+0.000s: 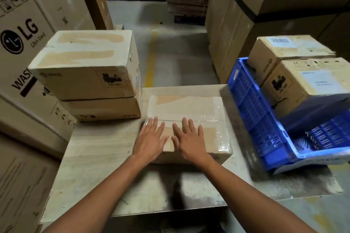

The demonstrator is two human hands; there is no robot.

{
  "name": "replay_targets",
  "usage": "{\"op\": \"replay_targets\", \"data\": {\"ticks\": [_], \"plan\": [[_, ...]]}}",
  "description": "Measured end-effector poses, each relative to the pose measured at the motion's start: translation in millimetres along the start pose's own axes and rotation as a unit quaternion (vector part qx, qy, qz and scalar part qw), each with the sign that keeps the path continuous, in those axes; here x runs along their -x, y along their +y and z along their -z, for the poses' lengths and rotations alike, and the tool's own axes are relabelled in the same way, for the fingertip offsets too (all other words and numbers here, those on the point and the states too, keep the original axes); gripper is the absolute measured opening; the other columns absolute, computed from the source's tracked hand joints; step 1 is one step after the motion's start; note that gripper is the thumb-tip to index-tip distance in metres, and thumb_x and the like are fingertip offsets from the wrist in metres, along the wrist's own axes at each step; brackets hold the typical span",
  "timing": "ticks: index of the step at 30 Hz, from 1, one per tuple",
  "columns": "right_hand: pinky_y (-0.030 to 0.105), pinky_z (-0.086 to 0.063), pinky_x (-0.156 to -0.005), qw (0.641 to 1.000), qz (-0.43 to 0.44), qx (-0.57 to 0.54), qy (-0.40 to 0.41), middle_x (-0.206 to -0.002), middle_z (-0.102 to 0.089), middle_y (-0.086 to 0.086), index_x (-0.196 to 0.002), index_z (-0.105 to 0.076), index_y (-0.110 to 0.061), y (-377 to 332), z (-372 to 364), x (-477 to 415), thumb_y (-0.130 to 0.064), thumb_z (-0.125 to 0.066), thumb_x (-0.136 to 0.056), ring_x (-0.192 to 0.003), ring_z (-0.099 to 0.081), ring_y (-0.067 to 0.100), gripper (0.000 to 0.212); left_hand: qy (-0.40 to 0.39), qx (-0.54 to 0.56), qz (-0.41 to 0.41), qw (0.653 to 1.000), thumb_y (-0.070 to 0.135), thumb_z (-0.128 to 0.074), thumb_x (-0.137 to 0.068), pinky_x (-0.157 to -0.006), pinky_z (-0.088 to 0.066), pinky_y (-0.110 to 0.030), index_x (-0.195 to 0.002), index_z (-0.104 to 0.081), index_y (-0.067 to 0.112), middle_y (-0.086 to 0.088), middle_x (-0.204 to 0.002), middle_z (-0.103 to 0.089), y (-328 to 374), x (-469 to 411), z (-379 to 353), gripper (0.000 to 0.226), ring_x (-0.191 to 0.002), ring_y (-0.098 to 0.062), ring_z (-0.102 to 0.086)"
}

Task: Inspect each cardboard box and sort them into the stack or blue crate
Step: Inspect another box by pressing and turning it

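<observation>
A taped brown cardboard box (189, 108) lay at the centre of the tabletop (94, 147), long axis left-right, under the flat, released left grip (151, 138) and right grip (191, 140). At the right edge, a blue plastic crate (251, 111) held two cardboard boxes (310, 81).

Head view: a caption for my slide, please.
Left hand and right hand flat on taped cardboard box, between stack and blue crate.
</observation>
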State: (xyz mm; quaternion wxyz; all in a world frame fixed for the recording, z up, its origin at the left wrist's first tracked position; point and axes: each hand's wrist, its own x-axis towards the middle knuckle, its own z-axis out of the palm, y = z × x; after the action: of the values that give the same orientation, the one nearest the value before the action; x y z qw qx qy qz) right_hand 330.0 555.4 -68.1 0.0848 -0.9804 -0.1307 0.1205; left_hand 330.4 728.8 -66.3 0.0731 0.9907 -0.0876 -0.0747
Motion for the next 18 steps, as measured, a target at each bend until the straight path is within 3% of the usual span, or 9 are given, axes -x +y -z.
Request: {"op": "replay_targets", "data": {"ticks": [2, 5, 7, 11, 15, 18], "plan": [[0.058, -0.006, -0.121, 1.000, -0.002, 0.005, 0.002, -0.169, -0.002, 0.012, -0.161, -0.012, -0.032, 1.0, -2.1, -1.5, -0.065, 0.020, -0.083, -0.156, 0.001, 0.033, 0.091, -0.004, -0.004, 0.005, 1.000, 0.048, -0.027, -0.106, -0.123, 0.003, -0.036, -0.161, -0.013, 0.022, -0.008, -0.168, -0.001, 2.4, -1.7, -0.8, 0.062, -0.155, -0.025, 0.003], [0.061, -0.010, -0.119, 1.000, 0.004, 0.017, -0.023, -0.169, -0.004, 0.013, -0.159, -0.016, -0.030, 2.3, 4.0, -8.3, -0.057, -0.009, -0.101, -0.155, -0.002, 0.035, 0.064, -0.021, -0.022, 0.007, 1.000, 0.048, -0.029, -0.106, -0.124, 0.002, -0.037, -0.160, -0.014, 0.022, -0.010, -0.168, -0.002, 3.8, -6.9, 4.5, 0.062, -0.155, -0.026, 0.001], [0.063, -0.009, -0.119, 0.999, 0.008, 0.024, -0.019, -0.169, -0.004, 0.013, -0.160, -0.015, -0.029, 7.9, 10.9, -17.3, -0.054, -0.023, -0.105, -0.155, 0.000, 0.034, 0.060, -0.031, -0.015, -0.006, 0.999, 0.048, -0.030, -0.106, -0.125, -0.002, -0.039, -0.160, -0.012, 0.024, -0.008, -0.168, 0.000, 5.6, -17.4, 10.1, 0.063, -0.155, -0.025, 0.002], [0.063, -0.006, -0.120, 0.999, -0.032, 0.030, 0.006, -0.169, 0.005, 0.010, -0.161, -0.006, -0.029, 35.8, 27.6, -42.5, -0.054, -0.021, -0.106, -0.155, 0.006, 0.034, 0.063, -0.021, 0.006, -0.037, 0.999, 0.046, -0.028, -0.107, -0.126, -0.004, -0.042, -0.161, -0.005, 0.024, -0.006, -0.168, 0.006, 24.2, -58.1, 16.6, 0.062, -0.155, -0.023, 0.007], [0.063, 0.003, -0.119, 0.998, -0.052, 0.024, -0.008, -0.168, 0.016, 0.006, -0.161, 0.003, -0.034, 51.9, 22.3, -51.3, -0.061, -0.016, -0.104, -0.154, 0.016, 0.032, 0.065, -0.021, -0.001, -0.018, 1.000, 0.047, -0.021, -0.107, -0.125, 0.001, -0.047, -0.160, 0.000, 0.027, -0.007, -0.168, 0.010, 39.7, -81.0, 2.0, 0.061, -0.154, -0.027, 0.011], [0.064, 0.001, -0.120, 0.998, -0.053, 0.021, -0.008, -0.169, 0.014, 0.005, -0.161, 0.000, -0.035, 51.8, 20.5, -54.3, -0.063, -0.017, -0.103, -0.154, 0.014, 0.032, 0.066, -0.014, -0.018, -0.009, 1.000, 0.046, -0.021, -0.107, -0.123, 0.003, -0.049, -0.160, 0.001, 0.027, -0.007, -0.167, 0.011, 41.7, -83.1, -7.5, 0.060, -0.154, -0.028, 0.011]]}}
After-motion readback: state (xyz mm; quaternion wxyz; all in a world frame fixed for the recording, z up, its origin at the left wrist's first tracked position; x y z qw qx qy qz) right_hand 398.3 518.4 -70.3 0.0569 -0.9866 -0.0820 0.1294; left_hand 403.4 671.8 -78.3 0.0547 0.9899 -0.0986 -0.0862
